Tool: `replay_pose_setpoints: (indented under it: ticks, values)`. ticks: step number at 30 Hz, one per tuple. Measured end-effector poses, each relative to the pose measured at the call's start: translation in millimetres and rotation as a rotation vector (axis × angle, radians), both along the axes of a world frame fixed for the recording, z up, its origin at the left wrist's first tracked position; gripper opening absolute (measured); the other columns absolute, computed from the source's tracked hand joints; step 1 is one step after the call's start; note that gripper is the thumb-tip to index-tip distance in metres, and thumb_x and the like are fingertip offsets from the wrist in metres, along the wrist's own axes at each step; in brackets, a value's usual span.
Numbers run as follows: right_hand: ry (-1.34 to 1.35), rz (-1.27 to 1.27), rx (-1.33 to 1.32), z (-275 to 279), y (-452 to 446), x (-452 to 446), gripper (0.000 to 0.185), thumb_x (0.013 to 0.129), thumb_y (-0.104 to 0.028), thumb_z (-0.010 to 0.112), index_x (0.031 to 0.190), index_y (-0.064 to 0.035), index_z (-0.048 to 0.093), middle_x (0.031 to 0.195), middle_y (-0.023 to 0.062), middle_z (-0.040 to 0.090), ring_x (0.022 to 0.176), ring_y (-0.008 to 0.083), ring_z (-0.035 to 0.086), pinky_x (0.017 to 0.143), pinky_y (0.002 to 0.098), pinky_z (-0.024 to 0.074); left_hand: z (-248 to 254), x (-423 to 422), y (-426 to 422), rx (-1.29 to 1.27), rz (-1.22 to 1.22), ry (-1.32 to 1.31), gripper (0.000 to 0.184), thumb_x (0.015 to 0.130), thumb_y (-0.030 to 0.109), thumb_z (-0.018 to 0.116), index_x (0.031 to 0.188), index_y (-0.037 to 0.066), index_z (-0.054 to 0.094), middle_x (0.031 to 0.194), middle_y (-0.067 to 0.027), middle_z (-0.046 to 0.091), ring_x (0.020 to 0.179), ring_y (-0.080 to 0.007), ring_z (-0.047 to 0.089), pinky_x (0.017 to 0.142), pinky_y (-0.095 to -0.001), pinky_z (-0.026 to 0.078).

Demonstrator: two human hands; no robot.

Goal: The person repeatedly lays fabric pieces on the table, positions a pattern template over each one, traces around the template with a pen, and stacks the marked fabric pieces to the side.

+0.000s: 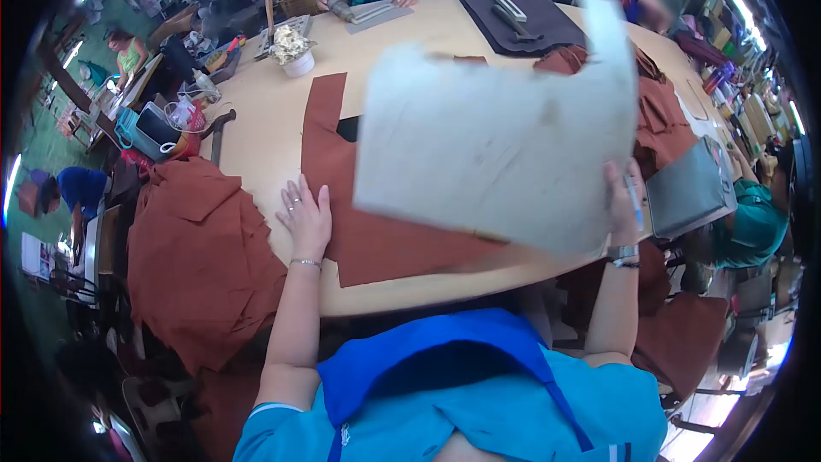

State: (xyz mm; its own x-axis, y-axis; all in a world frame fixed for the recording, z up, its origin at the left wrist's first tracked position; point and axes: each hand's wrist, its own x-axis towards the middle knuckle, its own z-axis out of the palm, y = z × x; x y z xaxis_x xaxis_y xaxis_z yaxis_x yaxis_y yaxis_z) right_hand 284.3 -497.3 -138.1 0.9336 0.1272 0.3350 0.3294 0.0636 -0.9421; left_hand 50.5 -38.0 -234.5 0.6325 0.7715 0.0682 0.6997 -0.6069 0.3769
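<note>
"Rust-brown sheet (376,248): what is its position?"

"Directly before the wearer, on the table (256,120). The left hand (305,218) spreads palm-down across its left edge, probably to steady it."

"And the right hand (623,201)?"

"It pinches the pale panel (492,137) at the lower right edge; the panel extends leftward from the grip, raised over the sheet, presumably to keep the two apart."

"Beyond?"

"White tub (299,66), well apart from both hands."

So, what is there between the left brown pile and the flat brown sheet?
The head view shows bare tabletop and your left hand, which overlaps the edge of the flat brown sheet.
</note>
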Motion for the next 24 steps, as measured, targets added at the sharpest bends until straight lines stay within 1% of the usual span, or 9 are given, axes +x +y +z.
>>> replay_pose_setpoints:
  ticks: [5,8,9,13,15,16,20,23,24]
  values:
    - [0.101,-0.287,0.223,-12,-68,39,0.046,0.091,-0.019,0.069,0.129,0.0001,0.052,0.125,0.0110,0.059,0.110,0.0164,0.058,0.095,0.0306,0.0476,11,1,-11,0.066,0.097,0.143,0.077,0.094,0.059,0.044,0.151,0.009,0.027,0.157,-0.0232,0.019,0.147,-0.0379,0.012,0.110,-0.0684,0.010]
    - [-0.494,-0.978,-0.410,-42,-79,64,0.052,0.095,-0.021,0.063,0.136,0.0032,0.042,0.138,0.0207,0.046,0.128,0.0290,0.047,0.110,0.0414,0.0357,12,1,-10,0.053,0.080,0.076,0.072,0.092,0.056,0.051,0.145,0.009,0.036,0.155,-0.0208,0.024,0.147,-0.0367,0.014,0.109,-0.0694,0.012]
    - [-0.497,-0.907,-0.425,-37,-72,54,0.061,0.095,-0.024,0.062,0.142,0.0035,0.035,0.151,0.0240,0.028,0.140,0.0345,0.031,0.116,0.0460,0.0246,9,-1,-8,0.055,0.067,0.038,0.067,0.092,0.053,0.053,0.141,0.009,0.041,0.154,-0.0199,0.028,0.146,-0.0351,0.016,0.108,-0.0704,0.013]
    - [-0.434,-0.489,-0.374,-84,-37,67,0.055,0.093,-0.023,0.065,0.138,0.0011,0.042,0.147,0.0230,0.037,0.140,0.0379,0.031,0.114,0.0462,0.0284,-4,3,14,0.060,-0.032,-0.135,0.044,0.094,0.042,0.057,0.119,0.006,0.056,0.134,-0.0185,0.053,0.131,-0.0317,0.044,0.101,-0.0625,0.032]
    - [-0.461,-0.394,-0.706,-64,29,28,0.054,0.092,-0.024,0.066,0.136,-0.0005,0.046,0.144,0.0223,0.043,0.139,0.0390,0.031,0.114,0.0463,0.0291,17,9,7,-0.249,-0.021,-0.491,0.032,0.096,0.032,0.056,0.109,0.003,0.056,0.109,-0.0187,0.064,0.106,-0.0322,0.060,0.089,-0.0473,0.045]
    - [-0.504,-0.425,-0.907,-58,42,20,0.054,0.091,-0.027,0.067,0.135,-0.0011,0.047,0.143,0.0218,0.045,0.139,0.0385,0.032,0.114,0.0468,0.0292,15,11,18,-0.197,-0.098,-0.671,0.026,0.098,0.025,0.054,0.107,0.000,0.054,0.097,-0.0196,0.065,0.090,-0.0322,0.064,0.081,-0.0364,0.049]
    - [-0.406,-0.268,-1.162,-57,80,-2,0.062,0.088,-0.036,0.069,0.137,-0.0045,0.046,0.144,0.0192,0.046,0.141,0.0340,0.031,0.116,0.0482,0.0238,79,-32,51,-0.412,0.055,-1.077,0.029,0.099,0.015,0.051,0.124,-0.001,0.051,0.117,-0.0092,0.058,0.109,-0.0155,0.052,0.098,-0.0319,0.041]
    - [-0.313,0.042,-1.034,-71,100,-14,0.064,0.089,-0.032,0.068,0.140,-0.0039,0.043,0.144,0.0188,0.045,0.142,0.0333,0.031,0.118,0.0455,0.0197,127,-121,91,-0.370,0.291,-1.223,0.032,0.098,0.013,0.052,0.128,0.002,0.050,0.119,-0.0088,0.059,0.109,-0.0179,0.054,0.099,-0.0334,0.042]
    - [-0.295,0.124,-0.998,-70,107,-18,0.064,0.089,-0.031,0.068,0.141,-0.0031,0.042,0.144,0.0186,0.045,0.142,0.0335,0.031,0.118,0.0444,0.0184,109,-182,150,-0.276,0.378,-1.203,0.048,0.097,0.018,0.054,0.140,0.000,0.040,0.134,-0.0122,0.051,0.120,-0.0225,0.052,0.103,-0.0361,0.041]
